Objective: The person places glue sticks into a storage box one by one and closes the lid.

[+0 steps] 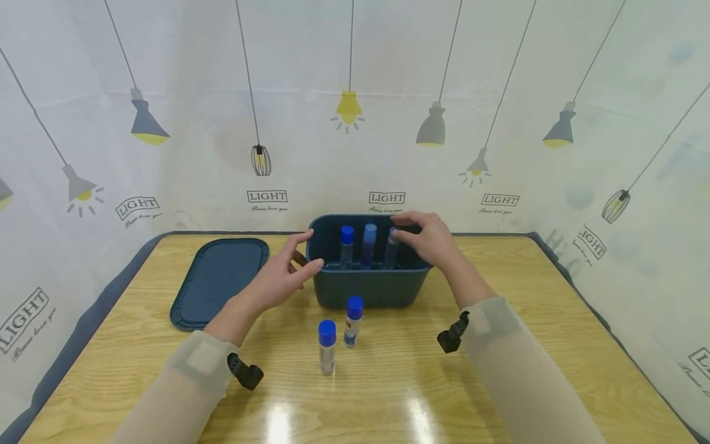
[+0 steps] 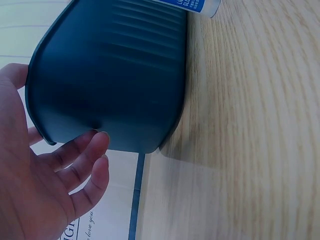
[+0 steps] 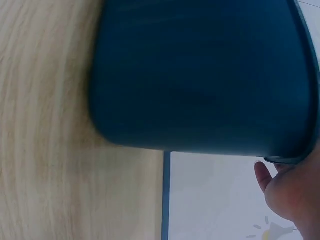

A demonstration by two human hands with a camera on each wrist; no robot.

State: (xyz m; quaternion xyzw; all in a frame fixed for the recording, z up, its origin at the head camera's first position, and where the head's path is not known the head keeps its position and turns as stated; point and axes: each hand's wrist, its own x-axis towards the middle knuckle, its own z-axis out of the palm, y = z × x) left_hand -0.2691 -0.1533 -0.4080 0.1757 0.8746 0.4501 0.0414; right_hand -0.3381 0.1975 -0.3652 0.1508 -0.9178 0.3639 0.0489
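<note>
A dark blue bin (image 1: pixel 368 288) stands on the table with several clear glue bottles inside, among them one with a blue cap (image 1: pixel 347 235) and one with a lighter cap (image 1: pixel 369 233). My left hand (image 1: pixel 280 274) holds the bin's left end; in the left wrist view its thumb and a finger reach over the rim, while other fingers bend against the outer wall. Over the right end, my right hand (image 1: pixel 431 239) pinches the top of the rightmost glue bottle (image 1: pixel 391 254). In the right wrist view the bin wall (image 3: pixel 200 80) hides most of that hand.
Two blue-capped glue bottles stand upright in front of the bin, one nearer (image 1: pixel 327 346) and one labelled (image 1: pixel 354 322). Left of the bin, a dark blue lid (image 1: pixel 222 280) lies flat. Behind the wooden table (image 1: pixel 377 394) hangs a lamp-printed curtain (image 1: pixel 310 123).
</note>
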